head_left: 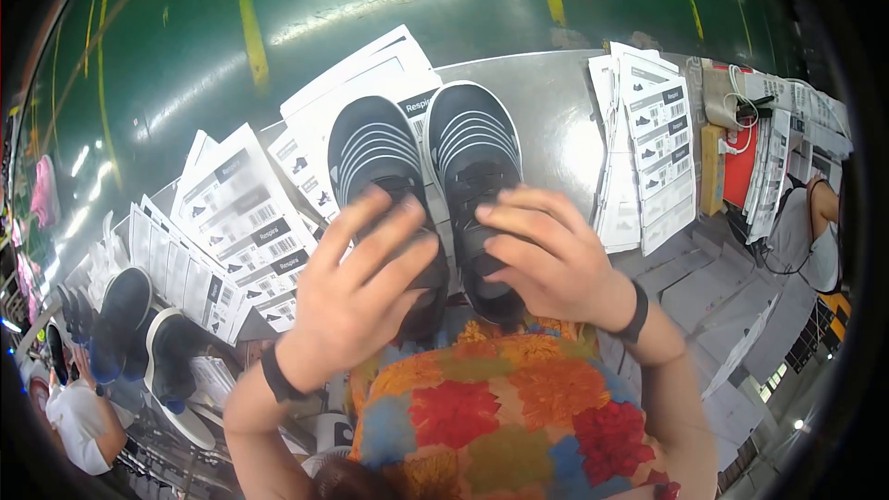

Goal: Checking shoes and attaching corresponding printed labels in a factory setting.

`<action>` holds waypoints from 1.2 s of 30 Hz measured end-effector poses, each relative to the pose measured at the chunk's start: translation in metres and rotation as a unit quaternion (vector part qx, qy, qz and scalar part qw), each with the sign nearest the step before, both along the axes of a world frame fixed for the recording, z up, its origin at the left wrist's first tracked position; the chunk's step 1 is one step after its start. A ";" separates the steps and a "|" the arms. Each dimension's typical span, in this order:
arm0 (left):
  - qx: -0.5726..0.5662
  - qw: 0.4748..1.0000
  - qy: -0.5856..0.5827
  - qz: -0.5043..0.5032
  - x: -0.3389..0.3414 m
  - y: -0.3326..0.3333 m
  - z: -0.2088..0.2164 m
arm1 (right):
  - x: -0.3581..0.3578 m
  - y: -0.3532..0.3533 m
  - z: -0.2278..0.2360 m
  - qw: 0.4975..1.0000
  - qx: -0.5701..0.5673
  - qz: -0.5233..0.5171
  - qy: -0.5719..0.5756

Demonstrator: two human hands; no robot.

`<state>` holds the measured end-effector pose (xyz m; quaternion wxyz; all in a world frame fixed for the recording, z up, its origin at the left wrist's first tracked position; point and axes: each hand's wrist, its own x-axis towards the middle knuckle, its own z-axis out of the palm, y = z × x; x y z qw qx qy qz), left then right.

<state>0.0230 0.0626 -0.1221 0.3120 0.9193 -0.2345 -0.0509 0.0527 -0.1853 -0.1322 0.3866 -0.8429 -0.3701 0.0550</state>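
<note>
A pair of dark sneakers with pale curved stripes stands side by side before me, toes pointing away. Over the left sneaker (375, 148) lies my left hand (356, 282), fingers spread across its strap and opening, slightly blurred. My right hand (551, 255) rests on the right sneaker (474, 134), its fingers apart and bent, tips at the straps. Neither hand is closed around a shoe. The heels are partly hidden by my hands. Beneath the left toe are white printed sheets (356, 65).
A grey metal table (546, 97) carries printed label sheets (245, 213) at left and another label stack (653, 148) at right. More dark shoes (120, 315) sit at lower left. White cables and a red item (738, 171) are at far right. People are partly visible at both sides.
</note>
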 end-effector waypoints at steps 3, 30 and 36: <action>-0.052 0.972 0.177 0.146 -0.017 -0.007 -0.007 | -0.008 -0.003 -0.004 0.996 -0.088 -0.031 0.006; -0.692 0.659 0.165 0.244 0.116 0.071 -0.046 | 0.077 0.040 -0.017 0.626 0.395 -0.197 0.643; -0.245 0.915 -0.012 0.320 0.217 0.103 -0.076 | 0.199 0.060 -0.067 0.915 0.229 -0.254 0.215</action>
